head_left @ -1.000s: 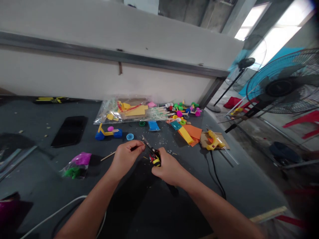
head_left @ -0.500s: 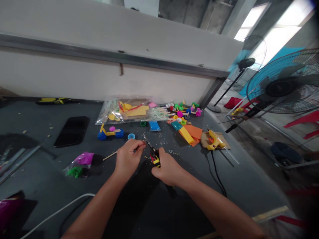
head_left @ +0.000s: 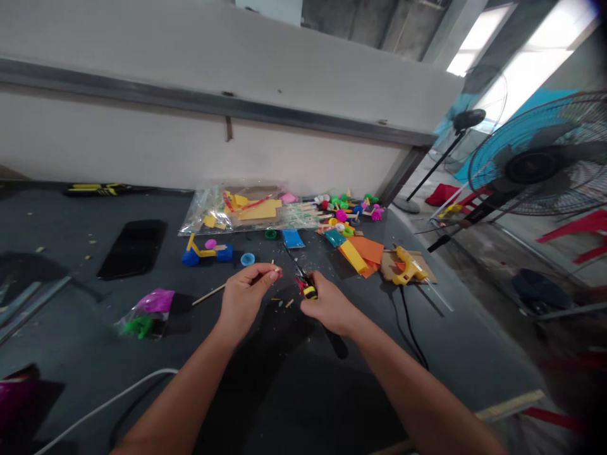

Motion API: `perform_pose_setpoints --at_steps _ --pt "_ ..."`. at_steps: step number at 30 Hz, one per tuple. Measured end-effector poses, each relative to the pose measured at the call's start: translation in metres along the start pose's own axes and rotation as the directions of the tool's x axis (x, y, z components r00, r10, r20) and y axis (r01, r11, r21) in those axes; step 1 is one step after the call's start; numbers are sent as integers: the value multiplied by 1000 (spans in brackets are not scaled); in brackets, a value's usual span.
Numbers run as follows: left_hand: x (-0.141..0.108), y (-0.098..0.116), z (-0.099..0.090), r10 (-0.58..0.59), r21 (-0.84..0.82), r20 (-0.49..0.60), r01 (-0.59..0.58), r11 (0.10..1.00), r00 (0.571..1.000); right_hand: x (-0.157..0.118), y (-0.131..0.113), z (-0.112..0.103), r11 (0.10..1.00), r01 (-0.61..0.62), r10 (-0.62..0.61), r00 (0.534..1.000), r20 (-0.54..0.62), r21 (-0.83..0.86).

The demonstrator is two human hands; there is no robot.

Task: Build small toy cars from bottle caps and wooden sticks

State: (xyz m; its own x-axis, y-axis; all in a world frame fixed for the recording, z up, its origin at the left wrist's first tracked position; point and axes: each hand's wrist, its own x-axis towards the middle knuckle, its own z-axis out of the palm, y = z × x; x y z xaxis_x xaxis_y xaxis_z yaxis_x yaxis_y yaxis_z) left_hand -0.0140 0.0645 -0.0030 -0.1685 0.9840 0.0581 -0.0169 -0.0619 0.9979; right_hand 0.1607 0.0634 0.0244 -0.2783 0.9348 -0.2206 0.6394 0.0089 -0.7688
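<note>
Between the thumb and fingers of my left hand (head_left: 247, 296) is a small pale wooden stick piece (head_left: 274, 264), its tip poking up. My right hand (head_left: 331, 304) is wrapped round a pair of scissors or pliers (head_left: 309, 292) with yellow, black and red handles; the dark tool points up and left, apart from my left hand. A thin wooden stick (head_left: 208, 294) lies just left of my left hand. Small offcuts (head_left: 289, 304) are scattered on the dark table between the hands. A blue cap (head_left: 247, 259) sits beyond my left hand.
Behind are a plastic bag of craft parts (head_left: 232, 212), a blue packet (head_left: 293, 239) and a blue-and-yellow model (head_left: 207, 251). A yellow glue gun (head_left: 408, 268) with a black cord lies right. Leftward are a black phone (head_left: 133, 248) and a bag of purple and green clay (head_left: 149, 314).
The tool in my right hand has moved right, away from my left hand. My left fingers have turned slightly, and the stick tip now shows above them.
</note>
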Motion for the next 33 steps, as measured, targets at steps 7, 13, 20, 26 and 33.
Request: perform_pose_setpoints --at_steps 7,13,20,26,33 --pt "0 1 2 -58 -96 48 62 993 997 10 13 4 935 -73 20 988 -153 -348" --pt "2 -4 2 -127 106 178 109 988 976 21 28 8 778 -71 -154 941 -300 -624" --pt "1 -12 2 -194 167 317 147 975 928 19 17 15 934 321 -348 919 -188 -160" --pt "8 -5 -18 -180 214 307 116 970 935 41 -5 23 928 365 -371 923 -103 -67" --pt "25 -1 -70 113 921 -85 35 387 990 114 -42 40 728 382 -457 889 13 -570"
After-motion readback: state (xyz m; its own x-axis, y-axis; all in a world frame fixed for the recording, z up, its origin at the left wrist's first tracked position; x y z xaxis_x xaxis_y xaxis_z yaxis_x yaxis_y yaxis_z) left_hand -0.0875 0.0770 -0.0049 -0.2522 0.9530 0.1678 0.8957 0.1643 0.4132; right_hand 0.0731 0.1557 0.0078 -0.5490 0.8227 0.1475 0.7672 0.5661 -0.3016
